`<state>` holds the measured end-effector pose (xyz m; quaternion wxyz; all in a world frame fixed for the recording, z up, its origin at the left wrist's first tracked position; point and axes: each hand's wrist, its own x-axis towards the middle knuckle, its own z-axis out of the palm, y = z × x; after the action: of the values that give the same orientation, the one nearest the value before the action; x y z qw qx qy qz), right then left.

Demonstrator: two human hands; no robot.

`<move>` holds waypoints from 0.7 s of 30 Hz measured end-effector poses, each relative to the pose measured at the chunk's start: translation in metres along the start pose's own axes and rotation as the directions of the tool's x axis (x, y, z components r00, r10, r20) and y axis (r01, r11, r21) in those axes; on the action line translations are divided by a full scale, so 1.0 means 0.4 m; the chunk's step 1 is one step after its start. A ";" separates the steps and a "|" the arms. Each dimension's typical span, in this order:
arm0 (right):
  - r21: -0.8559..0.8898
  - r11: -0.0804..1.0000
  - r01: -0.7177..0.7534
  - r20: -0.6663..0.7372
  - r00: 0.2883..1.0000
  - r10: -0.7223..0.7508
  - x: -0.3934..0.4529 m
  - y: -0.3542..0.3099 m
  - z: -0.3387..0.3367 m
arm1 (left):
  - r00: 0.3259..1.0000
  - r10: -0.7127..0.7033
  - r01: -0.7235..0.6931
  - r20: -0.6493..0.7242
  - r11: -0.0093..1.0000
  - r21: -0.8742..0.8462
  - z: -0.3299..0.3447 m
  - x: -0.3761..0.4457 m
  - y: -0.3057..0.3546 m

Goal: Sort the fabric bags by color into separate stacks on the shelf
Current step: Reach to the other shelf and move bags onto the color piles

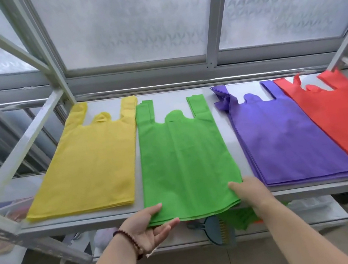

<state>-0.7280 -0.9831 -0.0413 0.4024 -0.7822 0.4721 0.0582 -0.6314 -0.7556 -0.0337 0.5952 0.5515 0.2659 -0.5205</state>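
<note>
Both hands hold the green stack (184, 160) at its near edge, which overhangs the shelf (80, 222). The left grip (151, 223) pinches the corner, thumb above, fingers beneath; the right grip (249, 190) closes on the opposite corner. Yellow stack (91, 163) lies left of them, purple stack (283, 137) and red stack (343, 116) right.

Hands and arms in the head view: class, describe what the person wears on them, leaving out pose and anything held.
Both forearms are bare, with no sleeves or gloves in view. The left wrist carries a bracelet of dark round beads. The right hand and its wrist show no ring, watch or band.
</note>
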 end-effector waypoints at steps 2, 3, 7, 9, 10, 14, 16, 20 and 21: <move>0.077 0.997 0.000 0.028 1.000 -0.002 0.000 0.006 -0.004 | 0.998 0.050 -0.049 -0.031 0.998 0.025 0.007 -0.005 0.011; 0.129 0.992 -0.008 0.041 0.999 0.003 -0.001 0.012 -0.005 | 0.995 0.080 -0.078 -0.052 0.996 0.053 0.009 -0.002 0.017; 0.426 0.901 -0.077 0.095 0.995 0.040 0.021 0.030 0.002 | 0.982 0.154 -0.140 -0.112 0.983 0.118 0.020 0.037 0.040; 0.515 0.855 -0.068 0.067 0.997 0.039 0.042 0.024 0.007 | 0.979 0.161 -0.150 -0.121 0.984 0.096 0.027 0.055 0.059; 0.552 0.831 -0.072 0.061 0.997 0.046 0.050 0.019 0.010 | 0.978 0.167 -0.158 -0.127 0.984 0.076 0.031 0.062 0.069; 0.567 0.821 -0.065 0.037 0.998 0.053 0.075 0.004 0.015 | 0.975 0.158 -0.171 -0.158 0.983 -0.070 0.039 0.072 0.105; 0.545 0.836 -0.055 0.031 0.998 0.045 0.088 -0.005 0.015 | 0.977 0.145 -0.163 -0.157 0.980 -0.113 0.040 0.078 0.115; 0.487 0.871 -0.065 0.021 0.998 0.062 0.095 -0.025 0.004 | 0.983 0.126 -0.147 -0.137 0.977 -0.156 0.044 0.069 0.122; 0.473 0.878 -0.072 0.032 0.997 0.065 0.094 -0.026 0.001 | 0.981 0.136 -0.156 -0.137 0.976 -0.152 0.044 0.067 0.119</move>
<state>-0.6989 -1.0063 -0.0533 0.5823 -0.6427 0.4964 -0.0388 -0.5840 -0.7880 -0.0351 0.6567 0.5512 0.3028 -0.4162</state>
